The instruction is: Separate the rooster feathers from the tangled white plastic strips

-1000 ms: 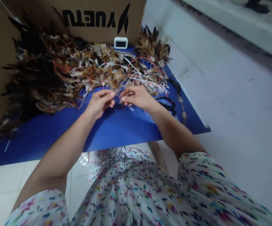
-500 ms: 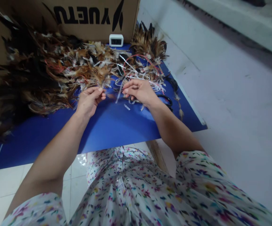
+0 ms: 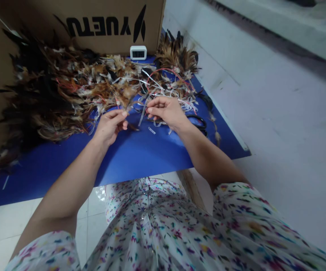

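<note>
My left hand [image 3: 111, 126] is closed in a pinch, thumb against forefinger, on a small brown feather [image 3: 128, 93] whose fluffy end points away from me. My right hand [image 3: 167, 112] hovers a short way to the right, its fingertips pinched together. Whatever lies between those fingertips is too small to make out. Just left of the right fingertips hangs or lies a strip of clear ribbon [image 3: 142, 114]; I cannot tell whether they touch it. A heap of brown and black feathers [image 3: 67, 90] spreads behind and left of my left hand.
Tangled white ribbon [image 3: 177, 92] and a red cord [image 3: 163, 70] lie beyond my right hand. Black scissor-like handles [image 3: 198, 122] rest beside my right wrist. A white digital clock [image 3: 138, 53] stands before a cardboard box [image 3: 106, 9]. The blue table [image 3: 151, 158] meets a wall at right.
The view has shifted slightly. My left hand has turned a little, with the feather still in its pinch. My right hand keeps almost the same pose.
</note>
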Tool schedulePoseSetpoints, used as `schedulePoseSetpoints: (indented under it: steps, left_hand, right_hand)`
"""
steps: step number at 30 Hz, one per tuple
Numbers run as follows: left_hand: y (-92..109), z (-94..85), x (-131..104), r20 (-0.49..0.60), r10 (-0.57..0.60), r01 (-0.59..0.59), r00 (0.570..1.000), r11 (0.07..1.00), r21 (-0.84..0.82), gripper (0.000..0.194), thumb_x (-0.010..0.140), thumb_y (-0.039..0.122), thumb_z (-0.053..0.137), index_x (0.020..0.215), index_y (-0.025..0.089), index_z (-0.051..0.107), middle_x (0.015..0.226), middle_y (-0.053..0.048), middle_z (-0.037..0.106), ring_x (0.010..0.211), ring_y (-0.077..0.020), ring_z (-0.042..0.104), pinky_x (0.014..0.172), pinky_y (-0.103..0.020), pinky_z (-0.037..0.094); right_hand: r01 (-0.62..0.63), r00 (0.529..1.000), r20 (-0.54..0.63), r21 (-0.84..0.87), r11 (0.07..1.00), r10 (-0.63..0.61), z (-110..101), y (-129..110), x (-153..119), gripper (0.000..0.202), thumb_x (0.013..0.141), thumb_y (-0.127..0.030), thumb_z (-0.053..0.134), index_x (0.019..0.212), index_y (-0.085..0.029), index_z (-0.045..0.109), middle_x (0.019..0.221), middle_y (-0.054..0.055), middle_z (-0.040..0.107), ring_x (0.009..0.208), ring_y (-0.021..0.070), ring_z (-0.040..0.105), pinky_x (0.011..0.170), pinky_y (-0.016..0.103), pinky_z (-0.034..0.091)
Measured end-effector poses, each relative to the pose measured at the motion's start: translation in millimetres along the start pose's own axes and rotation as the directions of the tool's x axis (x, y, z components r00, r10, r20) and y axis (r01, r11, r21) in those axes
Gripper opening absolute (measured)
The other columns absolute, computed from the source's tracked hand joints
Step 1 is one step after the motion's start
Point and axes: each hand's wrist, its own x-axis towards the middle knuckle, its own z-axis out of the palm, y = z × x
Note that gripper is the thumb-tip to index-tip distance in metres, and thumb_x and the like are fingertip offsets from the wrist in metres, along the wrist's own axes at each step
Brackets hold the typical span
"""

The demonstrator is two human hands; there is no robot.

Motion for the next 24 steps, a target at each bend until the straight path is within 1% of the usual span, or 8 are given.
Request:
schedulePoseSetpoints:
  steps: [3, 9, 12, 15, 17, 18, 21, 24]
  left_hand:
    - [0, 3.1, -5, 0.058, -0.042, 0.042, 0.997, 0.999, 0.006, 0.028, 0.058, 0.026, 0.09, 0.073, 0.015, 0.069, 0.067, 0.001, 0.067, 0.045, -0.0053, 0.053, 0.043, -0.018, 0.046]
    - [-4, 8.5, -11, 0.143, -0.141, 0.141, 0.98, 0.99, 0.009, 0.036, 0.052, 0.03, 0.094, 0.073, 0.015, 0.069, 0.06, 0.003, 0.062, 0.045, -0.0061, 0.054, 0.042, -0.017, 0.046]
    - [-5, 10.1, -12, 0.158, -0.199, 0.197, 0.967, 0.98, 0.024, 0.039, 0.049, 0.031, 0.096, 0.073, 0.015, 0.069, 0.055, 0.003, 0.06, 0.046, -0.0074, 0.055, 0.041, -0.017, 0.046]
    - [-4, 11.0, -12, 0.151, -0.238, 0.232, 0.96, 0.971, 0.052, 0.037, 0.05, 0.03, 0.095, 0.073, 0.014, 0.071, 0.06, 0.001, 0.064, 0.048, -0.0073, 0.057, 0.043, -0.017, 0.047]
    - [-4, 10.7, -12, 0.144, -0.229, 0.223, 0.963, 0.973, 0.056, 0.034, 0.052, 0.029, 0.094, 0.073, 0.014, 0.072, 0.066, -0.001, 0.067, 0.05, -0.0063, 0.056, 0.044, -0.017, 0.048]
    - [-3, 10.3, -11, 0.14, -0.217, 0.211, 0.966, 0.976, 0.054, 0.033, 0.054, 0.029, 0.094, 0.073, 0.013, 0.072, 0.069, -0.002, 0.069, 0.05, -0.0057, 0.056, 0.044, -0.016, 0.048]
    - [-2, 8.3, -9, 0.113, -0.17, 0.167, 0.979, 0.985, 0.029, 0.026, 0.058, 0.025, 0.091, 0.071, 0.013, 0.072, 0.073, -0.002, 0.07, 0.051, -0.0046, 0.055, 0.045, -0.016, 0.049]
    - [1, 6.2, -7, 0.071, -0.123, 0.125, 0.99, 0.992, -0.016, 0.019, 0.063, 0.021, 0.087, 0.07, 0.013, 0.071, 0.073, -0.002, 0.07, 0.051, -0.004, 0.054, 0.046, -0.015, 0.048]
  right_hand:
    - [0.025, 1.0, 0.016, -0.021, 0.999, -0.024, 6, 3, -1, 0.022, 0.073, -0.029, 0.081, 0.083, -0.016, 0.067, 0.068, 0.0, 0.068, 0.06, 0.0102, 0.065, 0.054, 0.021, 0.052]
    - [0.081, 0.997, 0.02, -0.064, 0.995, -0.08, 17, 9, -3, 0.027, 0.071, -0.038, 0.081, 0.079, -0.017, 0.066, 0.068, 0.0, 0.067, 0.061, 0.012, 0.064, 0.05, 0.022, 0.048]
    - [0.124, 0.992, 0.02, -0.137, 0.983, -0.123, 21, 13, -4, 0.021, 0.073, -0.033, 0.077, 0.077, -0.017, 0.066, 0.07, 0.0, 0.067, 0.062, 0.0115, 0.061, 0.053, 0.023, 0.046]
    - [0.184, 0.982, 0.008, -0.25, 0.951, -0.188, 23, 16, -6, 0.012, 0.074, -0.024, 0.072, 0.071, -0.016, 0.064, 0.067, -0.001, 0.063, 0.064, 0.0107, 0.056, 0.059, 0.025, 0.044]
    - [0.205, 0.977, 0.011, -0.285, 0.936, -0.211, 23, 16, -6, 0.011, 0.075, -0.024, 0.071, 0.07, -0.016, 0.065, 0.065, -0.002, 0.061, 0.064, 0.0105, 0.054, 0.061, 0.026, 0.043]
    - [0.207, 0.978, 0.017, -0.274, 0.939, -0.21, 23, 16, -6, 0.011, 0.075, -0.024, 0.071, 0.072, -0.016, 0.065, 0.066, -0.002, 0.061, 0.064, 0.0106, 0.054, 0.062, 0.026, 0.044]
    - [0.176, 0.984, 0.039, -0.165, 0.97, -0.171, 21, 15, -5, 0.016, 0.074, -0.028, 0.075, 0.081, -0.017, 0.068, 0.071, -0.001, 0.064, 0.066, 0.0115, 0.058, 0.062, 0.026, 0.047]
    - [0.103, 0.994, 0.034, -0.072, 0.992, -0.101, 18, 12, -4, 0.023, 0.072, -0.031, 0.079, 0.086, -0.017, 0.068, 0.074, 0.0, 0.066, 0.068, 0.0124, 0.062, 0.06, 0.025, 0.048]
